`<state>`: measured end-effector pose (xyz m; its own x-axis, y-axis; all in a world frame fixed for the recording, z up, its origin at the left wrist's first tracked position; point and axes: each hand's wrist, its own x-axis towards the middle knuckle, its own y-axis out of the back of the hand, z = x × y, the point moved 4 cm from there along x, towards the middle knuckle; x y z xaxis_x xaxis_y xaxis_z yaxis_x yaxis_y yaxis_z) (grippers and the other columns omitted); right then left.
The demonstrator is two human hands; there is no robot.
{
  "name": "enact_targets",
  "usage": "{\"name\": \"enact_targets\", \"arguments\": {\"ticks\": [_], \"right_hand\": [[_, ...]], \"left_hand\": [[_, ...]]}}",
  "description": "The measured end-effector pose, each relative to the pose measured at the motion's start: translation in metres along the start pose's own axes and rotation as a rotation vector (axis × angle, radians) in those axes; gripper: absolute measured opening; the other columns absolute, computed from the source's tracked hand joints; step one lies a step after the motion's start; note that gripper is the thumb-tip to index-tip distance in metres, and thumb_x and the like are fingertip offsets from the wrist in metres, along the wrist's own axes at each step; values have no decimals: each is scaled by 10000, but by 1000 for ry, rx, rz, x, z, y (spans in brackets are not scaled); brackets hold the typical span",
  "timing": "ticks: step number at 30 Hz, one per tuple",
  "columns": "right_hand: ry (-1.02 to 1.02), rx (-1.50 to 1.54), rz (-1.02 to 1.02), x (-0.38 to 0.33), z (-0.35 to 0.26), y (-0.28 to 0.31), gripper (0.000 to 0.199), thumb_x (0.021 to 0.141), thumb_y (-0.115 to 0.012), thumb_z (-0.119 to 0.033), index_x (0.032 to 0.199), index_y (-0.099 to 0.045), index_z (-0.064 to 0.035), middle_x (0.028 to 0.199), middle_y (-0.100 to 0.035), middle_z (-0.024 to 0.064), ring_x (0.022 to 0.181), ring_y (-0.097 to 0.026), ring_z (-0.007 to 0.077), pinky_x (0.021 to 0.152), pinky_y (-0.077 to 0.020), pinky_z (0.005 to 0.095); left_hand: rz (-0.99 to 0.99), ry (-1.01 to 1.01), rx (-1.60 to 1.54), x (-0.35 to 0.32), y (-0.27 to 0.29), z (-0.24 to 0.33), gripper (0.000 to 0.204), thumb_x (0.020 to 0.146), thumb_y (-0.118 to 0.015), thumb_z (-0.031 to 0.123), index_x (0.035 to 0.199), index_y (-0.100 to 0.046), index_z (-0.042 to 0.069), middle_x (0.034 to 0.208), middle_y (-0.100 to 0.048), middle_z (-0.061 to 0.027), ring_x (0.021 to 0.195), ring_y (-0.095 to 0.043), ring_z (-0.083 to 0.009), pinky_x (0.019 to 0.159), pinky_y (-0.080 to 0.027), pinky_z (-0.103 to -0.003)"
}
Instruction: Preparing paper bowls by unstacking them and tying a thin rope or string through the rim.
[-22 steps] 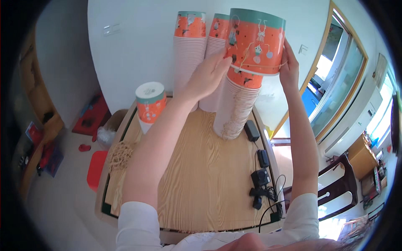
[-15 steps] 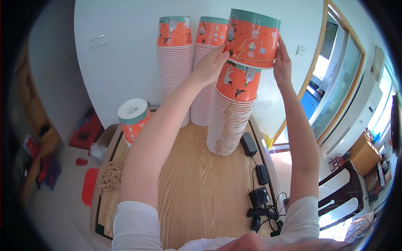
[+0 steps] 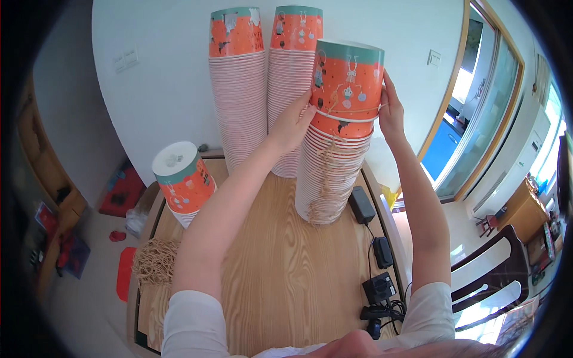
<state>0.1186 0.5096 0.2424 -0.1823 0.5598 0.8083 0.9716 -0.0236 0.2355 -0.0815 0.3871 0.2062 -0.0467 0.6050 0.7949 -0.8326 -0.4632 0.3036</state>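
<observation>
My left hand point(image 3: 290, 126) and my right hand point(image 3: 391, 112) grip an upside-down orange paper bucket point(image 3: 347, 74) with a green band and cartoon figures, one hand on each side. It sits over the top of a stack of nested paper buckets point(image 3: 352, 158), covering much of the orange bucket beneath. A thin tan strand point(image 3: 358, 111) crosses the held bucket near its lower rim. Tan shreds point(image 3: 328, 185) hang down the front of the stack. Behind it, two taller stacks of the same buckets point(image 3: 239, 101) point(image 3: 290, 83) stand against the wall.
On the wooden table point(image 3: 268, 268), a shorter bucket stack point(image 3: 188, 179) stands at left, beyond a heap of tan shreds point(image 3: 156, 261). Black adapters point(image 3: 362, 204) and tangled cables point(image 3: 391, 310) line the right edge. A dark chair point(image 3: 495, 274) stands at right.
Both hands have lowered the bucket over the stack, so less of the orange bucket below shows. The view has shifted slightly.
</observation>
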Motion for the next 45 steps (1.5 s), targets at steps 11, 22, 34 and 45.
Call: {"name": "enact_targets", "arguments": {"ticks": [11,22,34,45], "right_hand": [[-17,1,-27,-16,14,-6,407,980,-293,-172,1384,-320,-215,1100,-602,120,1013,-579,216,840,-455,333],[-50,-78,-93,-41,-10,25,797,649,-370,151,1367,-303,-188,1269,-450,166,1134,-490,265,910,-436,366],[543,-454,-52,-70,-94,-8,209,726,-652,-54,924,-615,-108,895,-516,63,857,-508,233,760,-400,360],[381,-356,159,-56,-78,6,392,806,-602,-114,1175,-477,-81,1089,-538,151,981,-521,293,867,-406,399]], "left_hand": [[18,-59,70,-23,-6,5,497,882,-485,136,1293,-335,-100,1280,-429,-261,1207,-418,-334,1025,-305,-336],[-48,-75,281,-48,-4,18,510,847,-545,160,1287,-388,-45,1274,-432,-229,1179,-422,-346,1007,-331,-365],[195,-190,301,-33,-10,51,181,723,-645,57,898,-601,70,861,-532,-64,840,-537,-252,735,-454,-344],[488,-164,271,-22,-8,32,275,727,-608,62,995,-583,4,954,-571,-144,890,-554,-296,778,-453,-365]]}}
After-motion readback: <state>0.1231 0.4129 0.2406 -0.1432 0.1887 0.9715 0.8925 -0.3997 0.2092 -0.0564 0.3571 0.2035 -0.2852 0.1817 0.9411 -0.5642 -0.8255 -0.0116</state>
